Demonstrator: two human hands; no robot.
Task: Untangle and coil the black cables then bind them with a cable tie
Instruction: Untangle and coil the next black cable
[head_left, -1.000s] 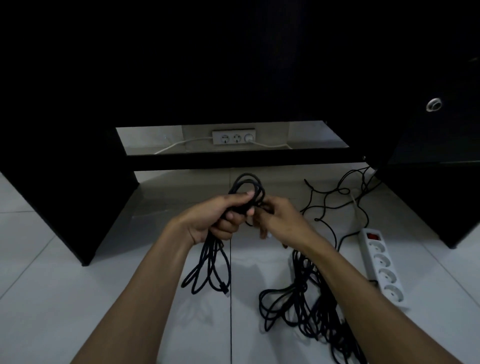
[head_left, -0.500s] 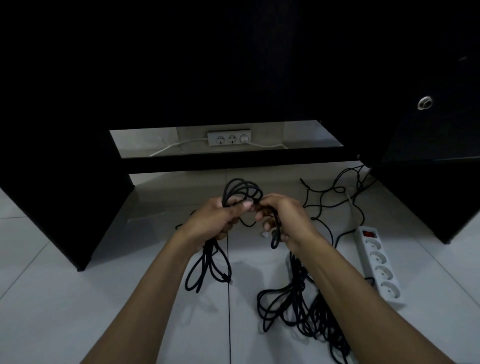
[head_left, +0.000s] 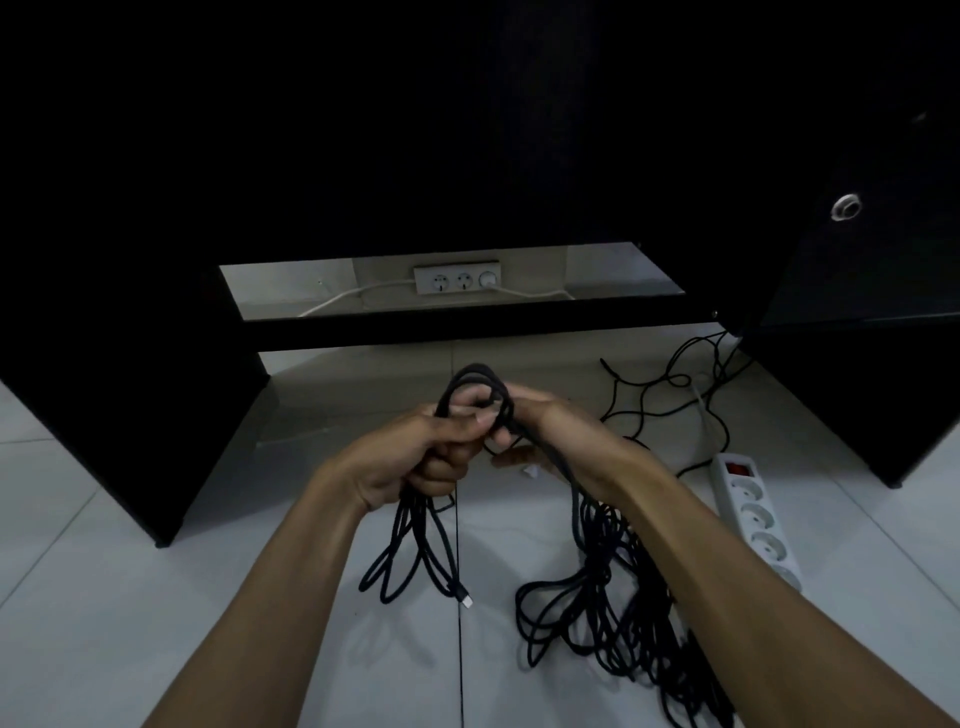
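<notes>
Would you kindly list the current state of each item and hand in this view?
Black coiled cable bundle: held up, loops hanging.
Left hand: grips the bundle.
Right hand: holds a strand at the bundle.
Loose black cable pile: tangled on the floor.
White power strip: lying on the floor, sockets empty.
Grey wall socket plate: one white plug in.

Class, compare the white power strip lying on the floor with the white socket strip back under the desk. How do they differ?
The power strip on the floor lies close by at the right and shows a red switch; the socket strip under the desk sits farther back and shows none. The floor strip's sockets look unused; the rear one has a white plug in its right socket. Both are white, with round sockets in a row.
</notes>
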